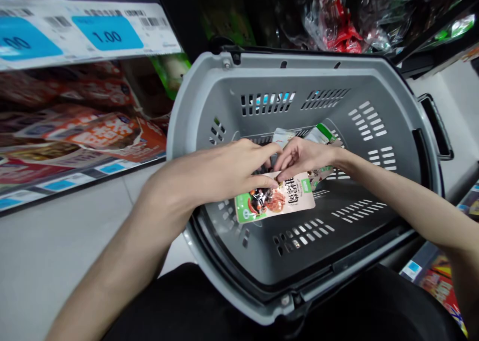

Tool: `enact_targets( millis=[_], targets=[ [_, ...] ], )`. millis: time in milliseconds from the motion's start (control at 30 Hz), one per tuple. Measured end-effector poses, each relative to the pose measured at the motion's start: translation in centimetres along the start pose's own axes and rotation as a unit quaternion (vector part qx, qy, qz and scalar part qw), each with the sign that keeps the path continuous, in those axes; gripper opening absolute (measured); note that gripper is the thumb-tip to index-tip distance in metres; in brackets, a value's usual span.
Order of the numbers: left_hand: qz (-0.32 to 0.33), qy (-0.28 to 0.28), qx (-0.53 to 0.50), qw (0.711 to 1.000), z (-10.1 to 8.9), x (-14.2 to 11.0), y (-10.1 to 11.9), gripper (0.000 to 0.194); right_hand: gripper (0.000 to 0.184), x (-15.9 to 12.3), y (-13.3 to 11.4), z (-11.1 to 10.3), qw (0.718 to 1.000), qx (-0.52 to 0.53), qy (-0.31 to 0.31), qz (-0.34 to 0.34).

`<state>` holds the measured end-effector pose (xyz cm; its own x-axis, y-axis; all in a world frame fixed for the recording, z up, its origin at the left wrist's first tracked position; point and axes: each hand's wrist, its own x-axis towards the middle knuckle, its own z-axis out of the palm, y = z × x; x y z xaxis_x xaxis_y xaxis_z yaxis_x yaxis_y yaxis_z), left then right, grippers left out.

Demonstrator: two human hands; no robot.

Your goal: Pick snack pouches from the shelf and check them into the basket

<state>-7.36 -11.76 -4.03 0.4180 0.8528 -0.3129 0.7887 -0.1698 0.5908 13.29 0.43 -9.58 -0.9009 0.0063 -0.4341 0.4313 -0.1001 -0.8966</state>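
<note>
My left hand (pixel 245 164) reaches into a grey plastic shopping basket (pixel 189 109), its thumb and fingers pinching a snack packet (pixel 292 201). The packet is pink and green, with a food picture and dark printed characters. My right hand (pixel 299 159) meets the left at the packet's upper edge, fingers curled and thumb pressed on it. Behind and below the hands, other packets (pixel 322 133) with white and green parts lie in the basket. Part of the held packet's top edge is hidden by my fingers.
At the left, a shelf holds orange-red snack bags (pixel 112 134) below a price strip (pixel 107 34). Red and clear plastic packages (pixel 342 29) sit on a shelf behind the basket. More colourful packs (pixel 441 286) stand at the lower right. The floor (pixel 75 261) is pale.
</note>
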Motion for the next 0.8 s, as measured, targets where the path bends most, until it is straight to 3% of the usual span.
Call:
enact_targets(
  millis=[100,200,333,400,500,700,800],
  targets=[
    [-0.03,0.036,-0.007,0.999,-0.1,-0.3,0.2,0.04,0.029,-0.2,-0.9,0.6,0.995,0.053,0.068,-0.054],
    [-0.025,0.092,-0.024,0.995,-0.3,-0.4,0.3,0.044,0.036,-0.4,-1.6,0.9,0.982,0.113,0.139,-0.058],
    [-0.034,0.169,-0.075,0.982,-1.1,-0.2,0.6,0.036,0.057,-0.2,-1.7,0.6,0.952,0.18,0.238,-0.062],
    [-0.051,0.211,-0.097,0.971,-1.5,0.0,0.7,0.032,0.055,0.1,-1.4,0.3,0.942,0.173,0.276,-0.088],
    [-0.061,0.252,-0.124,0.958,-1.4,0.1,0.3,0.031,0.044,0.2,-1.0,0.3,0.949,0.118,0.27,-0.116],
    [-0.051,0.264,-0.211,0.94,-0.6,0.4,-0.7,0.035,0.062,-0.3,-1.6,1.0,0.969,0.054,0.197,-0.138],
    [-0.069,0.267,-0.196,0.941,-0.6,0.3,-0.7,0.04,0.066,-0.1,-1.6,1.4,0.959,0.101,0.21,-0.158]
  ],
)
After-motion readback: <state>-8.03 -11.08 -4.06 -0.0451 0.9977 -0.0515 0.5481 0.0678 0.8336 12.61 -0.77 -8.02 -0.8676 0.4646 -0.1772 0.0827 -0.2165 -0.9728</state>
